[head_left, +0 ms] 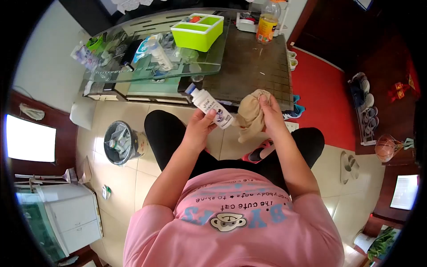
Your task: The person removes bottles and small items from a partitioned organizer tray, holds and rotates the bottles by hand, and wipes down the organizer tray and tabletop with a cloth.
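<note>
My left hand point(200, 128) is wrapped round the lower part of a white plastic bottle point(208, 105). The bottle has a blue cap and a printed label, and it tilts with the cap up and to the left. A crumpled beige cloth point(250, 114) is gripped in my right hand point(272, 115), thumb on top. The cloth hangs close to the bottle's base; whether they touch I cannot tell. Both hands are above my lap, in front of the dark tabletop point(249, 71).
On the glass shelf point(195, 66) stand a lime-green box point(198, 38) and another white bottle point(160, 55). An orange drink bottle point(267, 26) is at the back right. A lined trash bin point(121, 144) stands by my left knee; shoes point(294, 109) are beyond my right knee.
</note>
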`<state>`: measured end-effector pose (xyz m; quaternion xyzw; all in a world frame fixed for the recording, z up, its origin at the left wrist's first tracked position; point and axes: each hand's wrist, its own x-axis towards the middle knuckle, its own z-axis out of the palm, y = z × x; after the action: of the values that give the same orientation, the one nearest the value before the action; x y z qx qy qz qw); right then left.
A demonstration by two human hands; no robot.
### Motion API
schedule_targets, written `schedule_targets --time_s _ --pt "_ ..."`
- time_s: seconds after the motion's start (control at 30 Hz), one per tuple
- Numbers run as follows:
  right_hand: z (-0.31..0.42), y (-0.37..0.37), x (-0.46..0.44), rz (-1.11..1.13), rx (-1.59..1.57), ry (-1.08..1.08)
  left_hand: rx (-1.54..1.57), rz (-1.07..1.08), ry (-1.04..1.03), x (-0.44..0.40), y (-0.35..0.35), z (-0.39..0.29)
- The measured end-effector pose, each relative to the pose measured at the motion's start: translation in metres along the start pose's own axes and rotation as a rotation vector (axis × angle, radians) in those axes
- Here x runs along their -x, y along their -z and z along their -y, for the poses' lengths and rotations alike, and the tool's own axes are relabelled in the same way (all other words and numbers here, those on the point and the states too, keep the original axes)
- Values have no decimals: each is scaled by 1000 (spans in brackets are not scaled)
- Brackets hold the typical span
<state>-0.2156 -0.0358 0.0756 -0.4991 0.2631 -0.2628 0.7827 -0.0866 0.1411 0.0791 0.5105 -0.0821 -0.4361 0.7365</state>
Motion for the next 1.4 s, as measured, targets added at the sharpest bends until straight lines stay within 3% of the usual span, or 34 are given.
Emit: schedule_targets --time_s 0.73,0.87,0.93,0.97,1.0,1.07,1.2,1.3,1.4 --pt "-1 -2 0 15 25 -21 95 21 58 2 5 -2" --pt "-5 1 -1 -73 74 -14 51 -5 52 0 6 0" --pt "-2 -6 3 -130 137 -51 34 -8 33 -5 12 6" --pt "-7 1 0 -58 129 -10 73 3 -5 -5 13 5" --pt "12 -23 14 -185 118 -87 112 12 -46 -5 17 3" --pt "-3 -3 2 -66 90 -55 170 15 -192 1 23 -19" --pt "-9 -10 -6 -109 58 -70 168 -186 -465 8 78 -71" --pt "-5 -23 -6 4 70 -88 48 -518 -612 20 145 -90" --pt "-13 -29 -12 -124 157 -131 -35 -835 -474 28 238 -64"
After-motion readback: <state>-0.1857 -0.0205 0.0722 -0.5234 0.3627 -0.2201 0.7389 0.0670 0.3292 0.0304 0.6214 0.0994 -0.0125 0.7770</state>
